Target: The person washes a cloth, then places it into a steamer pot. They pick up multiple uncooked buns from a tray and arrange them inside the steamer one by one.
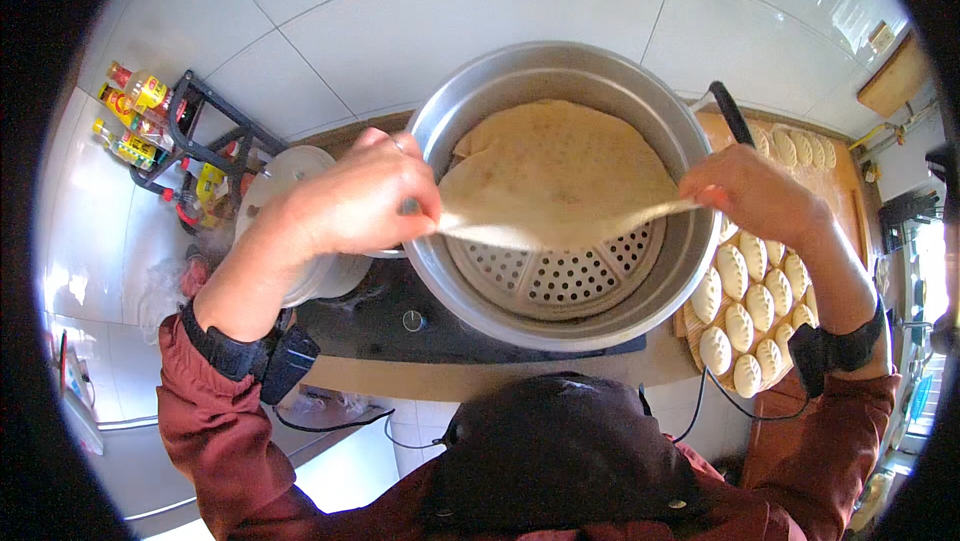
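Note:
A beige steamer cloth [559,158] is stretched between my hands inside a large metal steamer pot [555,338]. My left hand [367,192] pinches the cloth's near left edge over the pot's left rim. At the right rim, my right hand [750,192] grips the opposite edge. The cloth covers the far part of the perforated steamer plate [574,274], whose near part shows bare. Whether the cloth touches the plate under its near edge cannot be told.
Shaped dumplings [739,327] lie in rows on a board at right, with more dumplings [802,149] behind. The pot stands over a black cooktop [352,327]. Sauce bottles [139,117] and a black rack [217,120] are at left. A black handle [731,113] rises behind my right hand.

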`<state>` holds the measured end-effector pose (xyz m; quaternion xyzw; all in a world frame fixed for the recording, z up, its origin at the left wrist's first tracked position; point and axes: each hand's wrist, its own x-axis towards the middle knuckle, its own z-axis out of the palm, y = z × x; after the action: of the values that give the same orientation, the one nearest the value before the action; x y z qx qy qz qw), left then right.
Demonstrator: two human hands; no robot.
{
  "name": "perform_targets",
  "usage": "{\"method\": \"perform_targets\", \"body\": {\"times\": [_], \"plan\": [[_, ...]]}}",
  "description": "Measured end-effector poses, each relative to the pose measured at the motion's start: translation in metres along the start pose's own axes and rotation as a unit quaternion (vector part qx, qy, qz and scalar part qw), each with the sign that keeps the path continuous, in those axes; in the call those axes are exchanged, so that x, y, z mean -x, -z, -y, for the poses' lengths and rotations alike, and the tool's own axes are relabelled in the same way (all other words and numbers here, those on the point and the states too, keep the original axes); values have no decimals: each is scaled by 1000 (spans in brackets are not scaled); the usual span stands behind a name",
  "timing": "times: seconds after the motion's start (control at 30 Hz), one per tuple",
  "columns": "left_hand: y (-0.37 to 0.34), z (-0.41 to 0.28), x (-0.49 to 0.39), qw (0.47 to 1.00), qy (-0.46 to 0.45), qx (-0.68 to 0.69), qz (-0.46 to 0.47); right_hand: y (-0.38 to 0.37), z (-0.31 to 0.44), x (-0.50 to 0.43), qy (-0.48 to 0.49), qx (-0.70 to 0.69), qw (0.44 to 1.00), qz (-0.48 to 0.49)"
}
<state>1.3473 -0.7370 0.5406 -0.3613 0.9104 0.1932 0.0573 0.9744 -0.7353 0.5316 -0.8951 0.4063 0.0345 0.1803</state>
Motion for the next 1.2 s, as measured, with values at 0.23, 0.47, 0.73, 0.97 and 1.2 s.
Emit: {"method": "perform_targets", "body": {"times": [0.23,0.47,0.73,0.97,1.2], "plan": [[-55,-22,-50,964,-47,-52,258,-40,26,-34,-58,32,943,327],[-75,-29,-69,975,-31,96,200,-27,10,-26,52,-41,991,113],[-88,-60,-110,966,-43,107,231,-35,-2,81,-35,-358,888,-287],[-113,-82,-143,953,-51,-63,291,-100,-3,132,-101,-500,810,-289],[-122,-88,-146,949,-95,-162,254,-125,-9,142,-147,-540,775,-294]]}}
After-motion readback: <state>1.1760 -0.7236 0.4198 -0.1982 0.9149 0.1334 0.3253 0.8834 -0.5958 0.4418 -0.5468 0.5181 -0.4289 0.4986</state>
